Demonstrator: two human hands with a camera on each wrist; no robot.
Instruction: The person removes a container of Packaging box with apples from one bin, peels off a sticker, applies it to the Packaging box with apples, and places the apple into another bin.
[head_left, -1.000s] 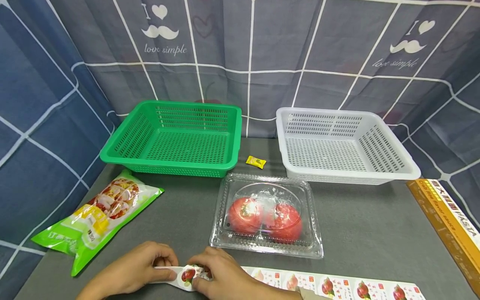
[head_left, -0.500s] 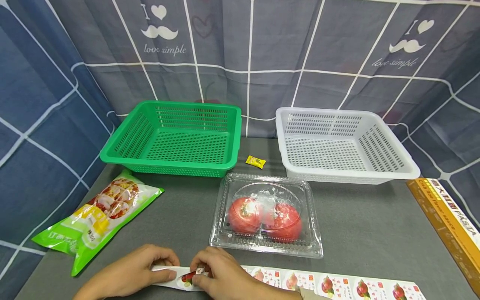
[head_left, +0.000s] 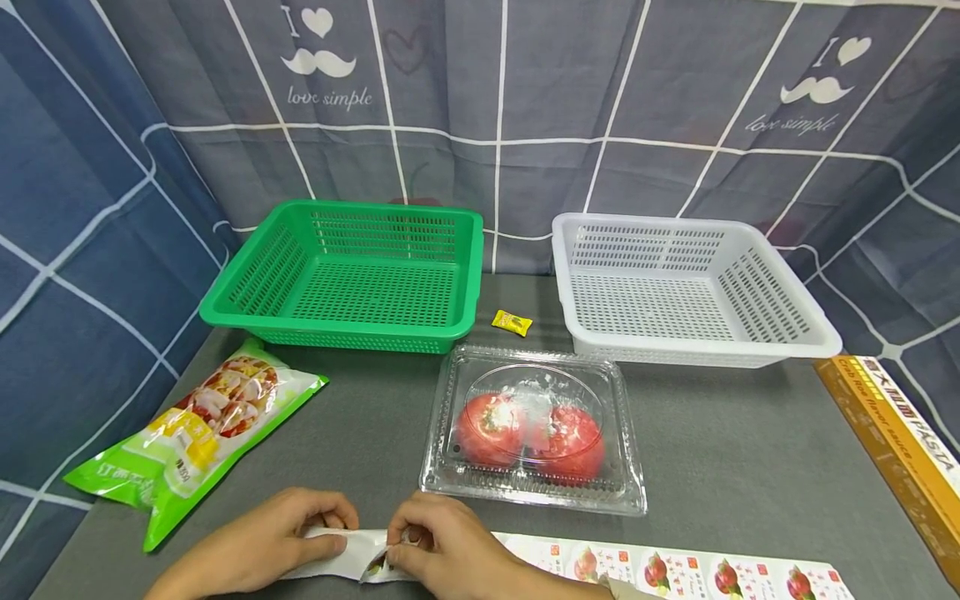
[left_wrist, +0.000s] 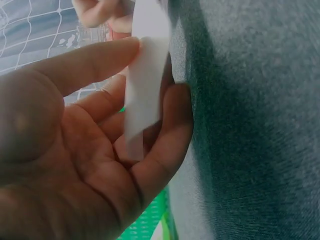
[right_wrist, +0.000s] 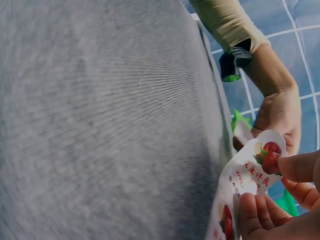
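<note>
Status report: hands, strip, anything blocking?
Left hand holds sticker strip at blank stretch. Right hand pinches a printed sticker. Clear box beyond, apparently not in the way.

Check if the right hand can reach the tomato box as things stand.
Likely yes: the tomato box lies just beyond the right hand, nothing between them, though that hand is holding the label strip.

Dark gray tabletop (head_left: 720, 450) bore a green basket (head_left: 337, 331), white basket (head_left: 697, 348), small yellow packet (head_left: 512, 323), clear plastic box (head_left: 525, 498), green-and-white food bag (head_left: 198, 437), pasta box (head_left: 892, 458) and part of a sticker strip (head_left: 690, 572).
</note>
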